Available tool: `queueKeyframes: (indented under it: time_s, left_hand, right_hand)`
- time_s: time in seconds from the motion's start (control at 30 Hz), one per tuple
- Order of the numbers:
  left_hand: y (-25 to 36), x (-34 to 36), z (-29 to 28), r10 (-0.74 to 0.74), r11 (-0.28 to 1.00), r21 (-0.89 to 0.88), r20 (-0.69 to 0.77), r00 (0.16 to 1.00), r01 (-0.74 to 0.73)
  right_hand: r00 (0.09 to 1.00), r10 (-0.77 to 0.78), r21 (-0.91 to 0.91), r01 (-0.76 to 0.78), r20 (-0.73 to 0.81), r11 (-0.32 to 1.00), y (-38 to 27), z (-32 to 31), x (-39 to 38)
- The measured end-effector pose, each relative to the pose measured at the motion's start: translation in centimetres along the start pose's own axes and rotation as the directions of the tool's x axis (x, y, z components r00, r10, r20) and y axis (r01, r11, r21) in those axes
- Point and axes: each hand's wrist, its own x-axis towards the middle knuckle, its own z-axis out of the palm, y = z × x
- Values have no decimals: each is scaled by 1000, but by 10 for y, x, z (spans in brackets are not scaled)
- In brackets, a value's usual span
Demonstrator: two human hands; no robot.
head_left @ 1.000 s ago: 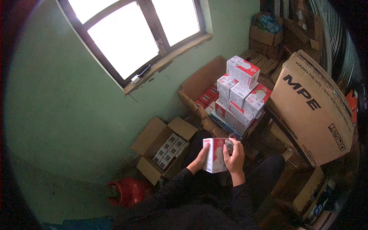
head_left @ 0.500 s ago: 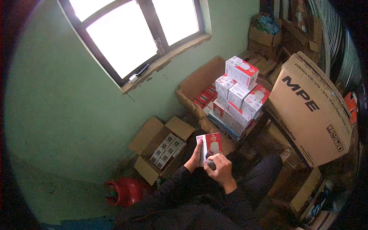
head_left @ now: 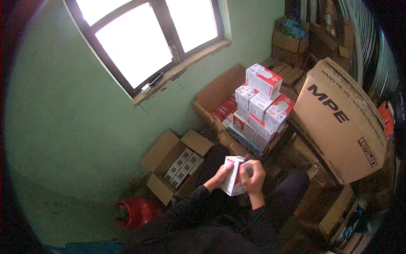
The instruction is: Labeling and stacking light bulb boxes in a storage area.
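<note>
My left hand [head_left: 220,176] grips a small red-and-white bulb carton [head_left: 230,180] in front of my lap. The carton tilts, a white side showing toward me. Against its right side is my right hand [head_left: 255,177], its fingers curled round a small dark grey object [head_left: 249,171]. Blur hides what kind of thing that is. Beyond my hands stands a stack of similar red-and-white cartons [head_left: 262,103]. They rest in and over a large opened cardboard box [head_left: 215,89].
To the left, an open cardboard box [head_left: 159,148] holds several small white boxes [head_left: 183,165]. A red rounded container [head_left: 141,211] stands beside it. A big brown carton [head_left: 338,118] leans at the right. A windowed green wall [head_left: 76,118] bounds the left side.
The bulb carton has moved slightly right and toward me and turned, so its red front faces more to the right. My right hand has moved from its lower front to its right side.
</note>
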Motion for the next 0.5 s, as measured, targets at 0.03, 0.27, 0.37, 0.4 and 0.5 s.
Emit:
queueKeyframes:
  time_s: [0.03, 0.27, 0.37, 0.4, 0.5]
  left_hand:
    - [-1, -2, -1, 80, 996, 19, 80, 994, -82]
    - [-6, -18, 16, 303, 888, 246, 321, 897, -388]
    - [-7, -21, 28, 269, 632, 531, 533, 803, -564]
    - [-7, -22, 31, 283, 703, 501, 455, 844, -505]
    - [-7, -21, 34, 292, 819, 390, 349, 890, -421]
  right_hand:
    - [996, -57, -42, 54, -75, 998, 4, -2, 5]
    - [992, -72, -149, 56, -100, 987, 13, -17, 17]
    - [964, -81, -197, 133, 252, 971, 4, -19, 14]
    - [920, -122, -293, 241, 371, 925, 2, -19, 14]
    - [918, -147, -133, 208, 368, 969, 0, -22, 14]
